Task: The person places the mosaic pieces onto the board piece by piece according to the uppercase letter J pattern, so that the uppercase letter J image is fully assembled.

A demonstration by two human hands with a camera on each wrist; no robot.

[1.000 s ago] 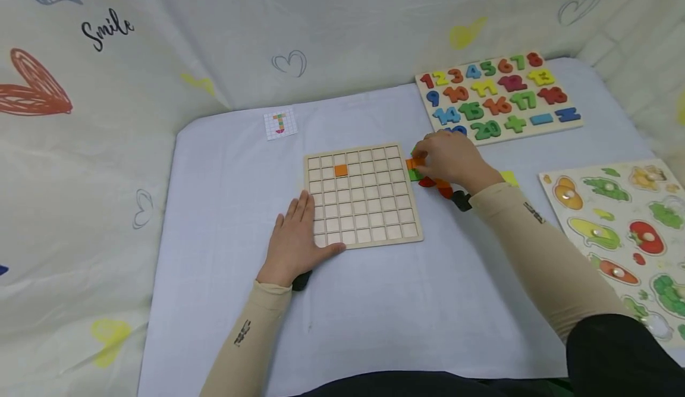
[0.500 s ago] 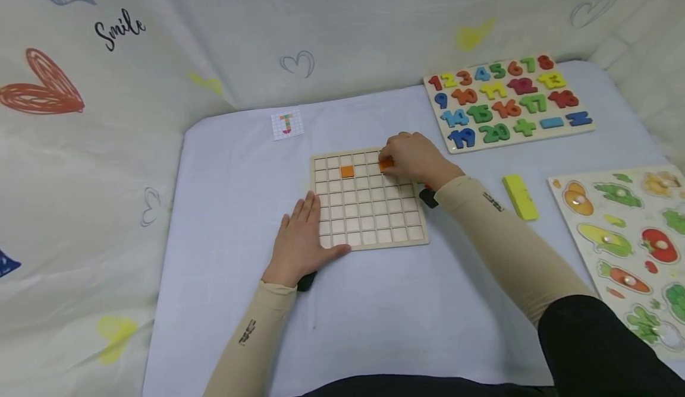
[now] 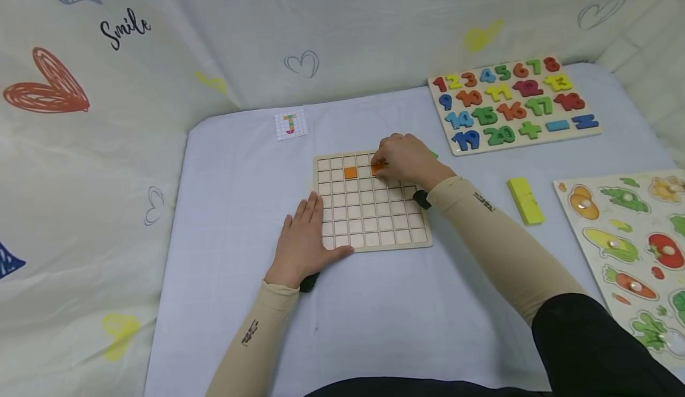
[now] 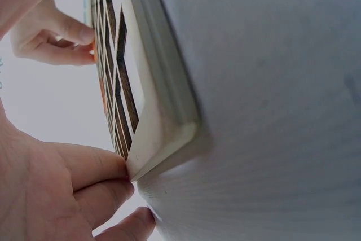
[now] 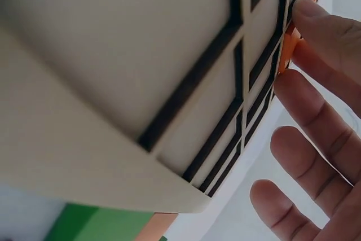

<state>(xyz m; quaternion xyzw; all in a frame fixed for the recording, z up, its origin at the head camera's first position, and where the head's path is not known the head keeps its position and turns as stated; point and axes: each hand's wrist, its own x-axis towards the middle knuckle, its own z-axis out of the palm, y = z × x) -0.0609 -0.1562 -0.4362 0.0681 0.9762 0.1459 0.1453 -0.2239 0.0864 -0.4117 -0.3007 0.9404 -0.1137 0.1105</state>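
Observation:
A square wooden grid board (image 3: 390, 247) lies on the white-covered table. My left hand (image 3: 302, 239) rests along its left edge, fingers straight and thumb spread at the near corner. One orange square tile (image 3: 350, 173) sits in a cell of the second row. Farther right in that row, my right hand (image 3: 408, 159) pinches another orange tile (image 3: 377, 169) between thumb and fingers. The right wrist view shows this pinched tile (image 5: 287, 52) at the grid surface; whether it is fully seated I cannot tell. A small card (image 3: 291, 125) with a coloured J pattern lies behind the board.
Green and orange pieces (image 5: 90, 224) lie beside the board's edge, mostly hidden by my right arm in the head view. Yellow-green blocks (image 3: 526, 201) lie to the right. A number puzzle (image 3: 551, 136) stands at back right, a vegetable puzzle (image 3: 642, 230) at far right.
My right hand has picked up an orange tile from the pieces beside the board and carried it left over the second row. The left hand has stayed on the board's edge.

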